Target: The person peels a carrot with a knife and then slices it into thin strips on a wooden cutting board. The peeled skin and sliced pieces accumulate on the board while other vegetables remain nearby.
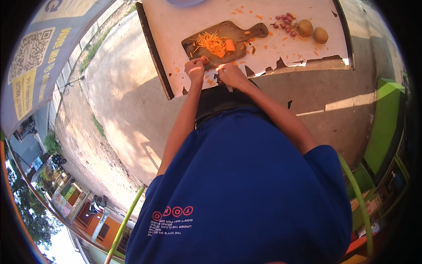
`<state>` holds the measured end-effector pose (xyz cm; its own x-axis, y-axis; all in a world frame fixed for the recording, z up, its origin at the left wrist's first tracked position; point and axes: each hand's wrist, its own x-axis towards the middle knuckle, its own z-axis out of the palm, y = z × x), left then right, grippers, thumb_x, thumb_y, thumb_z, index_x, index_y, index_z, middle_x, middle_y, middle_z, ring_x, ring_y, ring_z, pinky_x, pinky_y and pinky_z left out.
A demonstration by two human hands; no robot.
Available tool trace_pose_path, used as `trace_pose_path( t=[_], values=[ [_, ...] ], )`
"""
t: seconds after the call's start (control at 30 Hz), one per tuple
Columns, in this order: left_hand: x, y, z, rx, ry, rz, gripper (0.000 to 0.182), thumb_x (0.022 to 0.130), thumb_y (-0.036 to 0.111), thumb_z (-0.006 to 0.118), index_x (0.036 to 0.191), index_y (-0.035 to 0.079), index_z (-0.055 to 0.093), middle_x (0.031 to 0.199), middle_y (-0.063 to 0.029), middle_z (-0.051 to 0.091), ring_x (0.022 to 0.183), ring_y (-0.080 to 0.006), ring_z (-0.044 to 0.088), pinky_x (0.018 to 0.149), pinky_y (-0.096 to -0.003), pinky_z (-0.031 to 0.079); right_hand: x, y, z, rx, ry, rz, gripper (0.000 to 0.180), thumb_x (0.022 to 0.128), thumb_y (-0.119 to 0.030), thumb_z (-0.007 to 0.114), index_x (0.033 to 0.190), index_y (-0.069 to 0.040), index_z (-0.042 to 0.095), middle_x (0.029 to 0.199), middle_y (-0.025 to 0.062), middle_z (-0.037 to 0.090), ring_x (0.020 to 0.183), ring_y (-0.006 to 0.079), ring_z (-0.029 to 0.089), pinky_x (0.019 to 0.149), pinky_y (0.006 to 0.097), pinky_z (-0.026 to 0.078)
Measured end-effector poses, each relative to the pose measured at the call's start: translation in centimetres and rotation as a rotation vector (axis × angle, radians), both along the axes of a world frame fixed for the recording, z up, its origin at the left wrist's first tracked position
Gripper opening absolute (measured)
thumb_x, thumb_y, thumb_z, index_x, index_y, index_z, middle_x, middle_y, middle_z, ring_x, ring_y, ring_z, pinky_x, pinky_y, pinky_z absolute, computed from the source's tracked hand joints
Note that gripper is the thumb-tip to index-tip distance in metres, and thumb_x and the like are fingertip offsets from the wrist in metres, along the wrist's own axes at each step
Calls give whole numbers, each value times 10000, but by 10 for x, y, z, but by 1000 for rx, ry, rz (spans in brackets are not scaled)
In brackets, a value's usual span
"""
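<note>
At the near edge of the table, my left hand (195,70) pinches a piece of carrot (204,60). My right hand (231,76) is closed around a thin knife (213,63), seen almost edge-on, its blade pointing at the carrot piece. Just beyond both hands lies a dark wooden cutting board (238,30) with its handle to the right. A heap of carrot strips (211,43) covers the board's middle. Beside the heap sits a thick carrot chunk (230,45). The knife's handle is hidden in my fist.
Right of the board are several small shallots (286,18) and two brown, potato-like vegetables (305,28). Carrot scraps dot the white tabletop (263,66), whose near covering is torn. A bluish dish (186,2) shows at the far edge. A printed banner (36,62) hangs at left.
</note>
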<state>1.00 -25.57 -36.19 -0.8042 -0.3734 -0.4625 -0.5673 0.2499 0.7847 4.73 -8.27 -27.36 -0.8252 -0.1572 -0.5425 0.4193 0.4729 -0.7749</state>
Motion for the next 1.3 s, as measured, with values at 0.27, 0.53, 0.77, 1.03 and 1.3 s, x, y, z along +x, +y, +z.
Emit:
trace_pose_path(
  t=[0.27,0.53,0.77,1.03,1.3],
  values=[
    [2,3,12,55,-28,46,254,791,143,763,942,-60,749,794,-129,746,644,-157,680,623,-279,546,14,-6,-110,6,299,14,433,958,-256,524,1338,-76,628,760,177,708,456,231,607,483,372,492],
    [5,1,-2,258,13,159,268,818,117,784,991,-80,726,819,-110,738,705,-152,689,656,-263,558,3,3,-49,-77,13,30,419,978,-268,514,1313,-50,639,644,118,641,414,167,540,437,336,462],
    [9,7,1,171,32,136,267,854,148,751,1030,-52,727,861,-112,733,723,-169,691,655,-266,548,8,8,-11,-138,-30,5,348,976,-262,527,1152,-27,715,625,110,650,477,200,619,518,357,504],
    [10,10,4,85,64,94,262,871,160,739,1012,-61,739,817,-93,734,691,-148,678,650,-267,548,12,5,-15,-111,4,-10,383,993,-303,523,1223,-42,683,581,84,598,396,163,536,397,329,434],
    [10,9,1,49,112,40,209,876,166,726,941,-27,770,692,-50,705,578,-114,615,526,-280,509,5,-1,-22,-51,62,15,344,966,-303,550,1066,-30,734,746,173,679,588,268,611,570,380,481]
  ],
)
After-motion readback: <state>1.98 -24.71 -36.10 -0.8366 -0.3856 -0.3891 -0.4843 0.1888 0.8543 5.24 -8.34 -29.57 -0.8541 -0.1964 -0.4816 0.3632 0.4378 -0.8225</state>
